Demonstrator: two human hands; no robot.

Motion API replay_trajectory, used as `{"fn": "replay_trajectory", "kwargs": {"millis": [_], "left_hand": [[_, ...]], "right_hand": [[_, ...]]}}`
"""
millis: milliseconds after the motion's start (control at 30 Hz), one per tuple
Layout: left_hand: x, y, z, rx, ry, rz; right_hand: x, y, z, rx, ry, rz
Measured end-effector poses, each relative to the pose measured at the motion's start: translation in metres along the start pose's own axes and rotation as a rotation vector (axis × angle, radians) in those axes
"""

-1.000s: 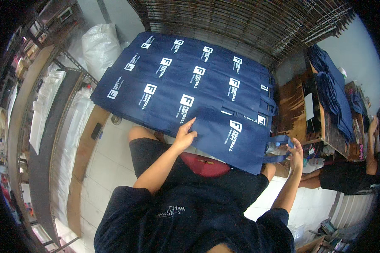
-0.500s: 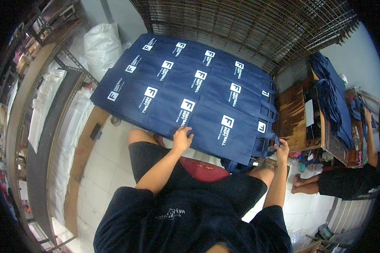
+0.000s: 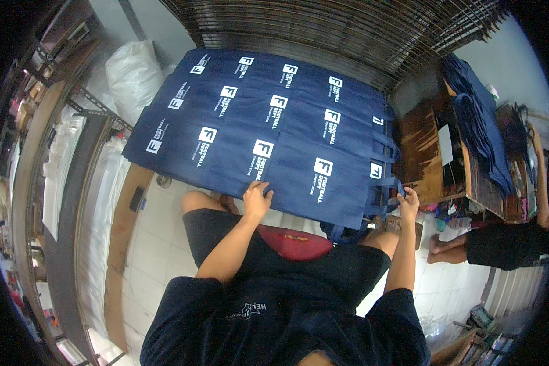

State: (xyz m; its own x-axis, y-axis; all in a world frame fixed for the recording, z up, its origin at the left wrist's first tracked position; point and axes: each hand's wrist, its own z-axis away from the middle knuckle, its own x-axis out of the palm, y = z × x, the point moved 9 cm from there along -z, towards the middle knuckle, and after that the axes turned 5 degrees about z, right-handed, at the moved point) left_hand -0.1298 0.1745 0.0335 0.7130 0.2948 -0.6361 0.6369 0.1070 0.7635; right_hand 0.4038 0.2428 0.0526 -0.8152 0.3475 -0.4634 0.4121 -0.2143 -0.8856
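Navy fabric bags (image 3: 293, 134) with white prints lie in overlapping rows in front of me. My left hand (image 3: 257, 200) is closed at their near edge, its fingertips pinching the fabric beside one of the prints. At the right side of the rows, several navy strap handles (image 3: 384, 182) stick out in loops. My right hand (image 3: 408, 202) is closed on one of these handles, holding it at the near right corner. What supports the bags is mostly hidden beneath them. More dark blue fabric hangs below the near right corner.
A wooden table (image 3: 418, 165) at the right bears a pile of navy fabric (image 3: 479, 134). Beyond it a co-worker's arm (image 3: 541, 177) reaches in. Metal racks (image 3: 323, 27) stand behind, shelves with white sheets (image 3: 64, 171) at left. A red stool seat (image 3: 294, 243) shows between my legs.
The whole view has shifted slightly, with the bags appearing a little further left. Both hands keep their places on the bag edge and handle. The co-worker's arm has moved slightly.
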Motion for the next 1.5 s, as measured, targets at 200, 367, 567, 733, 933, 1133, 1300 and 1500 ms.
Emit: {"fn": "replay_trajectory", "kwargs": {"millis": [200, 367, 567, 733, 933, 1133, 1300, 1500], "left_hand": [[-0.001, 0.006, -0.001, 0.023, 0.002, 0.006], [0.002, 0.004, -0.002, 0.078, 0.018, -0.028], [0.004, 0.0, -0.003, 0.027, -0.002, -0.01], [0.003, 0.001, -0.003, 0.026, -0.017, -0.061], [-0.006, 0.024, 0.001, 0.127, 0.044, -0.14], [-0.034, 0.043, 0.019, 0.228, 0.101, -0.111], [-0.037, 0.062, 0.042, 0.22, -0.021, -0.056], [-0.049, 0.078, 0.068, 0.276, -0.073, -0.045]], "right_hand": [[0.003, -0.009, 0.006, -0.049, -0.018, -0.103], [0.004, -0.004, 0.005, -0.072, 0.005, -0.194], [0.006, -0.001, -0.001, -0.096, 0.023, -0.152], [0.012, 0.004, 0.0, -0.089, 0.005, -0.084], [-0.022, 0.007, 0.02, -0.155, 0.297, 0.269], [-0.097, -0.125, 0.049, -0.43, 0.52, 0.145], [-0.242, -0.209, 0.022, -0.608, 1.007, 0.142], [-0.328, -0.222, -0.118, -0.143, 0.885, 0.885]]}}
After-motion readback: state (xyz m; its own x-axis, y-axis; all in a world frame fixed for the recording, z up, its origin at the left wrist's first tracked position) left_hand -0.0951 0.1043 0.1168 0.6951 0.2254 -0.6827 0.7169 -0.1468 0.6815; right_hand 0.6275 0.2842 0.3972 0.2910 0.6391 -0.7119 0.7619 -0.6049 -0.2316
